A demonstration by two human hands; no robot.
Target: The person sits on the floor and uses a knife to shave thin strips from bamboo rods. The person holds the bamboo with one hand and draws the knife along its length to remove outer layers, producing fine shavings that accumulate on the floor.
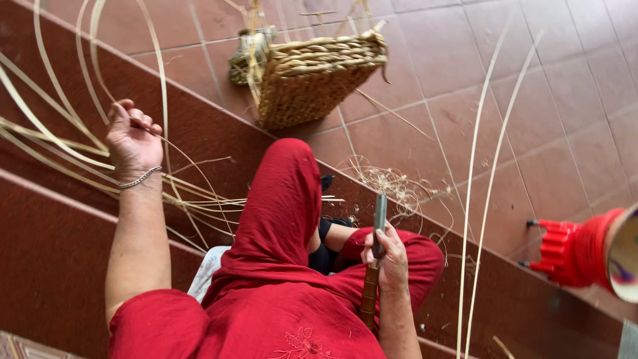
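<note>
- Cane strips (66, 143) are gripped by the left hand (131, 141), fingers closed around them, above the dark red step (40, 266) at its left edge
- Knife (376, 252) with wooden handle is clenched upright in the right hand (389, 256), over the red-clad knee
- Woven basket (312, 76) is seen on the tiled floor (565, 100), beyond the step's edge

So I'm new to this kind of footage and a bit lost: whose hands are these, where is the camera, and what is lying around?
The camera sits on the person's head and looks down, so both hands are their own. The person, dressed in red, sits on dark red steps above a tiled floor. The left hand grips long pale cane strips fanned over the steps. The right hand holds a knife upright by its wooden handle. Ahead lies a woven basket; shavings lie nearby, and a red plastic stool is at right.
</note>
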